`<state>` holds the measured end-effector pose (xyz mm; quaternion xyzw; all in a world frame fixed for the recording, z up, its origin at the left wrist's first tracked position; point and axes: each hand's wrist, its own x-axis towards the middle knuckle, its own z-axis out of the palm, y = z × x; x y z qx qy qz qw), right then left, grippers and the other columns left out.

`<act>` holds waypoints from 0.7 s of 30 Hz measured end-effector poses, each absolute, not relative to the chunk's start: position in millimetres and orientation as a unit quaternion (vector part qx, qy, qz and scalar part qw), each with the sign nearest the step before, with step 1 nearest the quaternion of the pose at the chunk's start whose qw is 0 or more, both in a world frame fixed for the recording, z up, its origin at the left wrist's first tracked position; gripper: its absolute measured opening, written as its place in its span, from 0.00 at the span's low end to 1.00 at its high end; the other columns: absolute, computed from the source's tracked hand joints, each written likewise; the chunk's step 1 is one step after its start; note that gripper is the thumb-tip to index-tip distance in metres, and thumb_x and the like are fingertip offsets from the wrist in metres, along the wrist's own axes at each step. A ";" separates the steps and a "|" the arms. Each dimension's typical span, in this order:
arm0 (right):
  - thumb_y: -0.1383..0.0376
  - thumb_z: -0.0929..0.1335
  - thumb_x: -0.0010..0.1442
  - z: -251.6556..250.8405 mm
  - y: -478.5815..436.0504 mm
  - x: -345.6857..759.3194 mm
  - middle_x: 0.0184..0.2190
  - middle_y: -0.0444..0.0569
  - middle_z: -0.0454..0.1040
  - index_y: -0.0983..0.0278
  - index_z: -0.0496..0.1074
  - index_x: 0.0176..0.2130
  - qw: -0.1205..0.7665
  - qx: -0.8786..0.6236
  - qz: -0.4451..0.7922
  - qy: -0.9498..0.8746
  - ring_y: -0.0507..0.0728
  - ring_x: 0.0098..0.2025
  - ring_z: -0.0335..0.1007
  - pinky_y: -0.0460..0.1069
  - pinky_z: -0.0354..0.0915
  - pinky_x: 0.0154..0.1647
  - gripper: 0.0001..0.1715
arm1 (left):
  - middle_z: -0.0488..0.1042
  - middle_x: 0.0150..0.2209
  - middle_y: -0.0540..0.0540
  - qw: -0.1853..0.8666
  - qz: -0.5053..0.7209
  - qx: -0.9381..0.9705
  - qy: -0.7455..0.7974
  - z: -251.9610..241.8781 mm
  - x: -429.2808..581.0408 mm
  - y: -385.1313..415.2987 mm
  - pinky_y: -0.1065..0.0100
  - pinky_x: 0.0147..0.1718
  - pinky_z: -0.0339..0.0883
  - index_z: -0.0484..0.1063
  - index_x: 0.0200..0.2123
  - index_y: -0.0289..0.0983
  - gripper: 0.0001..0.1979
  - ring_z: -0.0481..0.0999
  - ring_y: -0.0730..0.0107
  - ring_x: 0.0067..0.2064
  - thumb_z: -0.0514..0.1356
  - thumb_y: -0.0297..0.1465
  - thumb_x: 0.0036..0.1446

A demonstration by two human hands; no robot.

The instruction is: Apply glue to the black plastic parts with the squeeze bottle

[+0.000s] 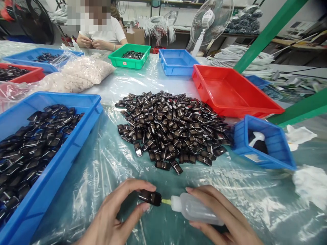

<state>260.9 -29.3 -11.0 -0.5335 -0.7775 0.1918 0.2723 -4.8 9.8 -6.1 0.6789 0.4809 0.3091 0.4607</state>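
The place looks like a factory workshop. A broad table (102, 136) covered in clear plastic sheeting (265, 204) carries a large heap of small, near-identical black parts (168, 126), and more fill a blue tray (63, 163). A green tray (135, 64), a red tray (230, 90) and a bag of pale pieces (81, 73) stand around it. Across the table another person (104, 34) handles something small. Bundled cables (157, 27) and a fan (208, 18) are behind.
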 end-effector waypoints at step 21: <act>0.63 0.67 0.63 -11.9 -27.1 264.3 0.48 0.47 0.74 0.52 0.68 0.56 0.266 -0.519 0.172 -0.794 0.53 0.49 0.76 0.39 0.73 0.40 0.21 | 0.77 0.46 0.55 0.461 0.327 0.702 0.434 -7.5 -3.8 7.8 0.71 0.44 0.72 0.68 0.48 0.53 0.15 0.77 0.67 0.48 0.60 0.27 0.63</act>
